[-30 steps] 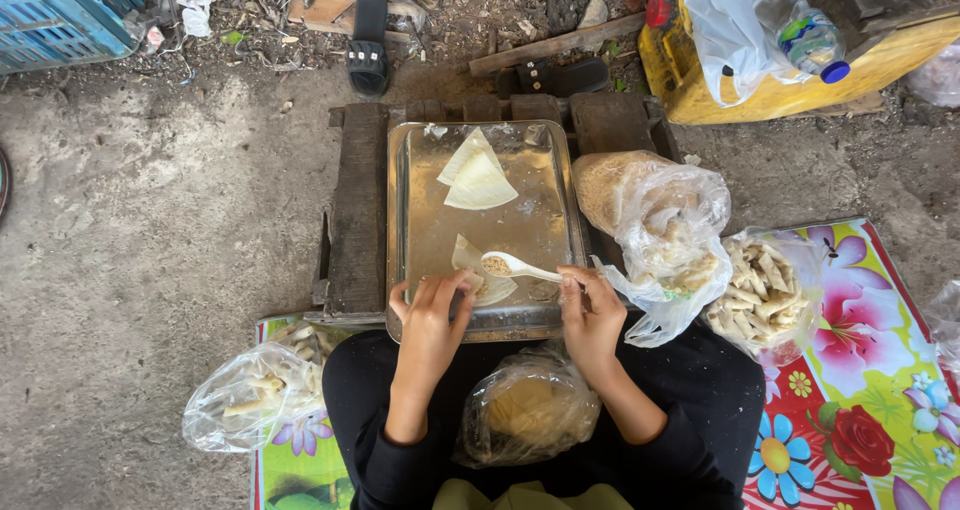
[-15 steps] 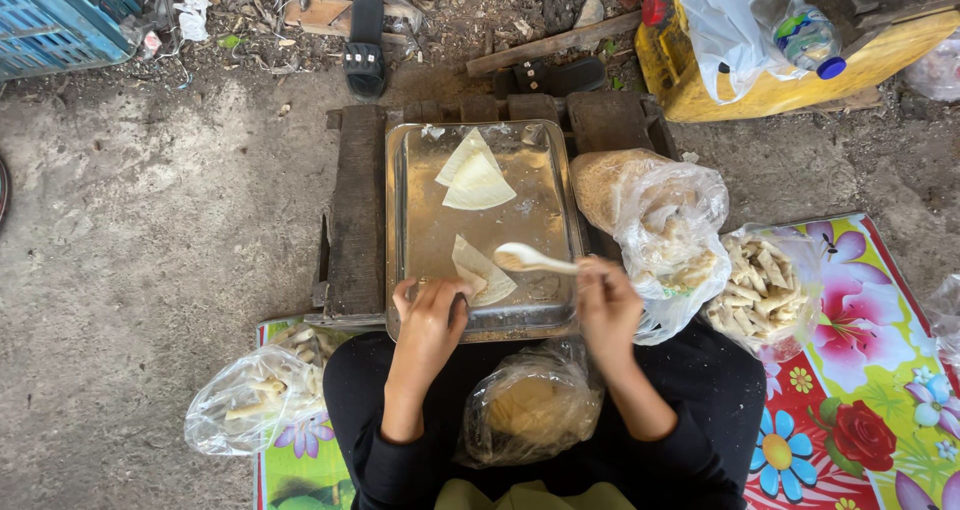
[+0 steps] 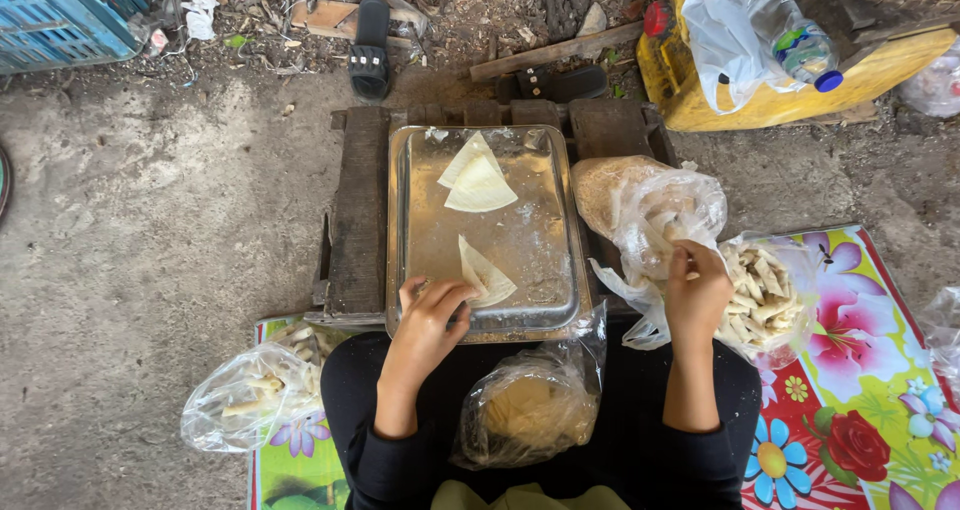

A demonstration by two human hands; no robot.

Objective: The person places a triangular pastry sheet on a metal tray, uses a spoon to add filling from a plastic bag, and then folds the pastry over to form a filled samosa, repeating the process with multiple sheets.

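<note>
On the near edge of a metal tray (image 3: pixel 420 240), at about 6 o'clock, the left hand (image 3: pixel 432 315) rested with its fingertips pinching the lower corner of a folded triangular wrapper (image 3: pixel 485 273), which lay flat on the tray bottom. Two more pale triangles (image 3: pixel 477 177) lay overlapping toward 12 o'clock on the same tray, well apart from the held one. The tray sat on a dark wooden pallet (image 3: pixel 355 220). At 3 o'clock the right hand (image 3: pixel 697 295) was off the tray, its fingers curled together at the mouth of a clear plastic bag (image 3: pixel 660 210); what it pinched there I could not tell. Just beside that hand, further toward 3 o'clock, a second bag of pale strips (image 3: pixel 765 290) rested on a flowered mat (image 3: pixel 860 390). Between the forearms, at 6 o'clock, a bag of round yellowish sheets (image 3: pixel 530 415) sat on the person's lap, and another bag of strips (image 3: pixel 250 395) lay at 8 o'clock.
</note>
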